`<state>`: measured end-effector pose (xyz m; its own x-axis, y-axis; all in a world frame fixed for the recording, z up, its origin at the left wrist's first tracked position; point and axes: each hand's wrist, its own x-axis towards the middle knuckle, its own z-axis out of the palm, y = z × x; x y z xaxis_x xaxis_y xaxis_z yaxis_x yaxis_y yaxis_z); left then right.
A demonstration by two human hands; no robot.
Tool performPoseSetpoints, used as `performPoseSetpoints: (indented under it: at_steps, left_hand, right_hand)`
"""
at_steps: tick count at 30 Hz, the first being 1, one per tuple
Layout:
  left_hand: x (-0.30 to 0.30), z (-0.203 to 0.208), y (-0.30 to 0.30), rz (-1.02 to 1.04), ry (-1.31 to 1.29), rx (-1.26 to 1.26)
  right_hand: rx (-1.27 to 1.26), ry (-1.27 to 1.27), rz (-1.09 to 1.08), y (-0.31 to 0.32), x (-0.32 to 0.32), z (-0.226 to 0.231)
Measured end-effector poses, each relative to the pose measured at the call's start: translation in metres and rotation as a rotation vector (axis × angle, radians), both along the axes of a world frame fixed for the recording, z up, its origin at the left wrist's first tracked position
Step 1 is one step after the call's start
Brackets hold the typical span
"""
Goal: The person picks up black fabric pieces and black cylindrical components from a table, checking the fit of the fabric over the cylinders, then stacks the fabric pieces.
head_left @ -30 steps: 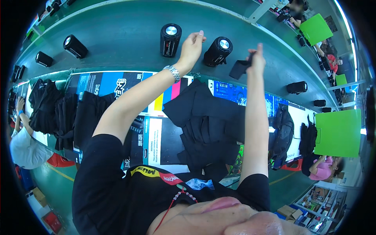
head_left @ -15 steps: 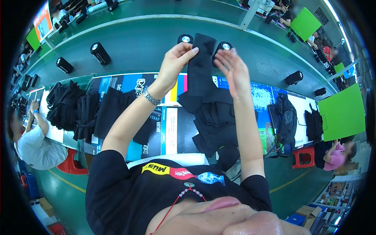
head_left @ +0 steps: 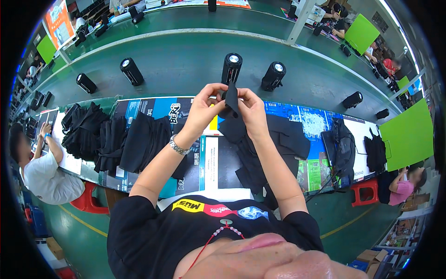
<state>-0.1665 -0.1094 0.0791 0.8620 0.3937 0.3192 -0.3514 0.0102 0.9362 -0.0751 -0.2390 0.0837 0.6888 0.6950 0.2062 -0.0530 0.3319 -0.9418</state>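
Observation:
Between my two hands is a black fabric piece (head_left: 232, 98), raised above the table and seen nearly edge-on. My left hand (head_left: 204, 108) is closed on its left side, thumb toward the middle. My right hand (head_left: 253, 113) pinches its right side. Some fingertips are hidden behind the cloth. Under my right forearm lies a loose heap of black fabric pieces (head_left: 288, 136). Just beyond my hands stands a black cylindrical speaker (head_left: 232, 69) with a silvery end, and a second black speaker (head_left: 273, 76) is to its right.
Black fabric stacks (head_left: 145, 139) lie left on the printed-board table (head_left: 208, 162). A black backpack (head_left: 341, 144) and a green panel (head_left: 406, 135) are at right. More speakers (head_left: 132, 72) stand on the green conveyor (head_left: 176, 60). Co-workers sit at both sides, one in a white shirt (head_left: 49, 179).
My right hand has come in from apart and now grips the fabric too. Both hands have lowered toward me, and the cloth has turned from flat to edge-on.

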Motion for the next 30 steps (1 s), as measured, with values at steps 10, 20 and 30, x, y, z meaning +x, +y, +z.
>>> performPoseSetpoints:
  at_steps: [10, 20, 30]
  left_hand:
    - [0.035, -0.001, 0.033, -0.325, -0.020, -0.596]
    - [0.139, -0.028, 0.055, 0.065, 0.139, 0.038]
    - [0.223, -0.063, 0.084, 0.328, 0.083, -0.133]
  right_hand:
    - [0.033, 0.264, 0.195, -0.014, 0.049, -0.001]
    - [-0.159, -0.329, -0.520, 0.033, 0.140, -0.025]
    - [-0.345, -0.679, -0.859, 0.082, 0.200, -0.031]
